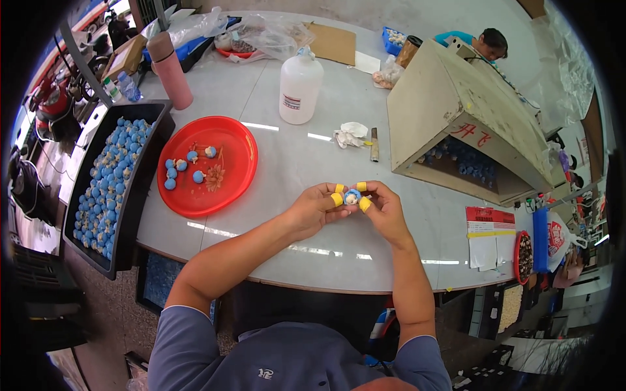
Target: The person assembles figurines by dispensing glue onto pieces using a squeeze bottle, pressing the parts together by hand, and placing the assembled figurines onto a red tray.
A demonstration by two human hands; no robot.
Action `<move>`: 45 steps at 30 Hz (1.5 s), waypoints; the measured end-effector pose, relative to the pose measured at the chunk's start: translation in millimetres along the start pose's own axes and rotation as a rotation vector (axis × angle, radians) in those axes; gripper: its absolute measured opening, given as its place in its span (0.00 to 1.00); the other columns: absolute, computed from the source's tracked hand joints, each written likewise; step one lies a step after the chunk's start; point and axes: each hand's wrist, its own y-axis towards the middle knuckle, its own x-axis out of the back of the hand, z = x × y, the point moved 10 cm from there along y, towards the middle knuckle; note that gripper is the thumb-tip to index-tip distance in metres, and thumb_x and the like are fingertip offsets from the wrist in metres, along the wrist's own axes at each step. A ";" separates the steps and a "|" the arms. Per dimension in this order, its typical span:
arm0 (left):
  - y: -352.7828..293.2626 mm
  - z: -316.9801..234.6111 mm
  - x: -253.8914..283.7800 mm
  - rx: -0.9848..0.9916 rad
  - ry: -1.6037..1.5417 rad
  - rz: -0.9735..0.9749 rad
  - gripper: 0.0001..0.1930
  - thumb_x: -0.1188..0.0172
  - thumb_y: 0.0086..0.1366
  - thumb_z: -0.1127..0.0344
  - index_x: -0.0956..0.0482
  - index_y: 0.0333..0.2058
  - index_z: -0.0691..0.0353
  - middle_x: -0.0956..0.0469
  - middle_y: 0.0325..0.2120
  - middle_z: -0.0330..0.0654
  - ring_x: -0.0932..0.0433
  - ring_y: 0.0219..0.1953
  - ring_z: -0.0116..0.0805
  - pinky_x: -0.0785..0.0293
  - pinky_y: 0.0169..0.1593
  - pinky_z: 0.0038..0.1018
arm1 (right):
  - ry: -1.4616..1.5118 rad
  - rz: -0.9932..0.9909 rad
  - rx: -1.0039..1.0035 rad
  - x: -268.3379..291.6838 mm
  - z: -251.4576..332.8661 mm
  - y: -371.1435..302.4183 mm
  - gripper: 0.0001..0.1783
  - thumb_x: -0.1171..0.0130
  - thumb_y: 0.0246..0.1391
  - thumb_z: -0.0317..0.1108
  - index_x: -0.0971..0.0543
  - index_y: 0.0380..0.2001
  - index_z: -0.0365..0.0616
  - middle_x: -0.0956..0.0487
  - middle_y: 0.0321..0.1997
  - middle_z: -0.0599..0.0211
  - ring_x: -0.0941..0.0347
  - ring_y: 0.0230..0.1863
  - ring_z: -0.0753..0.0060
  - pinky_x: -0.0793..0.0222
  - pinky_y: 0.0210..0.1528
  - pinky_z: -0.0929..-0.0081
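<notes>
Right of the red plate [228, 189], a small blue-and-white ball [352, 197] is held in the grip of the left hand [310, 212] and right hand [389, 215], pinched lightly; it is judged light, firm and rather slippery, best held by its sides. On the plate, a few blue balls [199, 176] are scattered. Left of it, a black bin [135, 205] is heaped with similar balls [107, 186]; well right of it, blue pieces [466, 164] are sheltered by an open-fronted box [430, 104].

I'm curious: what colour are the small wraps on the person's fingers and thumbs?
The small finger wraps are yellow, showing best in the head view.
</notes>
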 end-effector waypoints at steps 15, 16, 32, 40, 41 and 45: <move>-0.4 5.4 -4.2 0.002 -0.016 0.054 0.13 0.49 0.71 0.70 0.29 0.51 0.69 0.25 0.47 0.44 0.24 0.50 0.31 0.25 0.54 0.25 | -0.178 -0.061 0.204 0.3 25.7 -1.9 0.13 0.39 0.48 0.19 0.22 0.39 0.41 0.25 0.42 0.70 0.31 0.36 0.80 0.35 0.34 0.83; -0.1 6.5 -4.0 0.006 -0.009 0.051 0.13 0.49 0.71 0.70 0.28 0.51 0.69 0.25 0.46 0.43 0.24 0.50 0.31 0.25 0.54 0.25 | -0.196 -0.057 0.215 0.3 26.3 -2.1 0.13 0.39 0.47 0.19 0.22 0.39 0.41 0.25 0.42 0.70 0.31 0.36 0.80 0.35 0.34 0.83; 3.7 14.3 -0.4 -0.018 -0.041 0.052 0.11 0.45 0.69 0.71 0.27 0.49 0.66 0.25 0.46 0.43 0.24 0.50 0.32 0.25 0.57 0.27 | -0.257 -0.030 0.193 -3.7 27.8 -3.3 0.13 0.40 0.48 0.18 0.22 0.39 0.40 0.23 0.40 0.67 0.28 0.38 0.76 0.32 0.38 0.80; 4.0 11.0 3.3 -0.089 0.058 0.010 0.13 0.43 0.68 0.70 0.28 0.49 0.70 0.25 0.45 0.44 0.23 0.48 0.33 0.24 0.54 0.28 | -0.300 -0.030 0.200 -3.9 29.9 -4.4 0.13 0.40 0.46 0.16 0.22 0.37 0.37 0.24 0.40 0.65 0.28 0.38 0.75 0.30 0.41 0.79; 4.0 11.2 3.5 -0.088 0.057 0.009 0.13 0.43 0.68 0.70 0.28 0.49 0.70 0.25 0.45 0.44 0.23 0.48 0.33 0.24 0.54 0.28 | -0.300 -0.026 0.198 -4.5 29.8 -4.2 0.13 0.41 0.46 0.15 0.22 0.37 0.37 0.24 0.40 0.65 0.28 0.37 0.75 0.30 0.42 0.79; 4.5 11.6 4.0 -0.095 0.067 -0.003 0.13 0.43 0.68 0.70 0.27 0.48 0.70 0.24 0.46 0.44 0.22 0.48 0.34 0.24 0.55 0.29 | -0.318 -0.019 0.184 -3.7 29.2 -4.4 0.13 0.41 0.46 0.15 0.22 0.37 0.36 0.24 0.40 0.65 0.28 0.37 0.74 0.29 0.42 0.78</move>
